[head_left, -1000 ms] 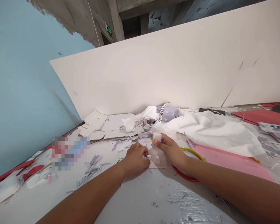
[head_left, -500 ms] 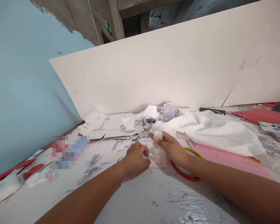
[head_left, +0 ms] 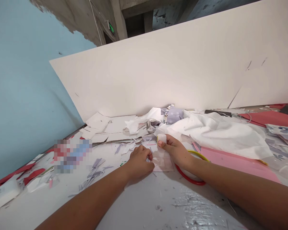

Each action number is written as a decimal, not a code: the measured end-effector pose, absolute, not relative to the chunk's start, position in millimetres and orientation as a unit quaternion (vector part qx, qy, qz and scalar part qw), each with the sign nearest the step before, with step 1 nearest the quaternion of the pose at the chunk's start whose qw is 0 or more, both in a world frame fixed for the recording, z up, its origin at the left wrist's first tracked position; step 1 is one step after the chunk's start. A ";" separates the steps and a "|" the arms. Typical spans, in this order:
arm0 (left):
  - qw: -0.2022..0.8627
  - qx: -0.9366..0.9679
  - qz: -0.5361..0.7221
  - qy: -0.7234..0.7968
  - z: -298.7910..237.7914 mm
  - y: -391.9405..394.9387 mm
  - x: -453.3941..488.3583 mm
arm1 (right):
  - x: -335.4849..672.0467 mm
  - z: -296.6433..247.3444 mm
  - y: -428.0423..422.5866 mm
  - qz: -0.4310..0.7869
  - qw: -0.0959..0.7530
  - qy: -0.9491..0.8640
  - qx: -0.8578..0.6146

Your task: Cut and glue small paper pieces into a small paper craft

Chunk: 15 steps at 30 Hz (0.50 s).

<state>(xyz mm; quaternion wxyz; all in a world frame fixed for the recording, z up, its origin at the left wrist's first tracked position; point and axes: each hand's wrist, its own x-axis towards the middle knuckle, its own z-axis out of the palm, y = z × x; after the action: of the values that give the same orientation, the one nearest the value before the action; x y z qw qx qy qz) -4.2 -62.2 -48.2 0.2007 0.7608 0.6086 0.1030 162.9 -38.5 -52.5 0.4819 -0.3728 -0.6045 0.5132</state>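
Note:
Between the thumb and fingers of my right hand (head_left: 176, 149) is a small whitish, rounded piece (head_left: 162, 139) with a yellow edge. Its exact kind is not clear. Below it lies a pale pink sheet (head_left: 164, 163), with something translucent over its upper part. My left hand (head_left: 141, 160) rests at the sheet's left edge, fingers curled in and thumb close to them. Whatever those fingers hold, if anything, is hidden. Under my right wrist a red and yellow ring (head_left: 193, 181) lies on the table, partly covered by the forearm.
White cloth (head_left: 220, 132) and pink paper (head_left: 237, 163) spread to the right. Cardboard pieces (head_left: 120, 135) lie at the back, below a tall white board (head_left: 158, 70). Grey paper scraps (head_left: 94, 171) litter the left side. Red sheets (head_left: 273, 118) lie far right.
The view has shifted very slightly. Both hands and the whitish piece keep nearly the same places.

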 end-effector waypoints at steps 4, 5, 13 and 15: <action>0.206 0.759 0.107 0.608 -46.9 -64.4 -4.4 | 163.6 -51.3 -38.3 0.503 0.484 -0.609 -0.376; 0.208 0.759 0.108 0.607 -46.7 -64.8 -4.4 | 163.6 -50.6 -38.4 0.501 0.486 -0.609 -0.376; 0.212 0.759 0.106 0.606 -45.2 -65.8 -3.9 | 164.7 -47.6 -37.1 0.482 0.494 -0.614 -0.383; 0.212 0.759 0.107 0.606 -45.3 -65.9 -3.9 | 165.1 -49.0 -36.3 0.476 0.495 -0.616 -0.386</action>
<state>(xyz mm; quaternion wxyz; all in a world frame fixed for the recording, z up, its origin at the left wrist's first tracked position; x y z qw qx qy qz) -3.9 -65.9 -45.3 0.2120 0.7590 0.6063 0.1067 165.1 -36.3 -49.0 0.4953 -0.3858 -0.6156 0.4764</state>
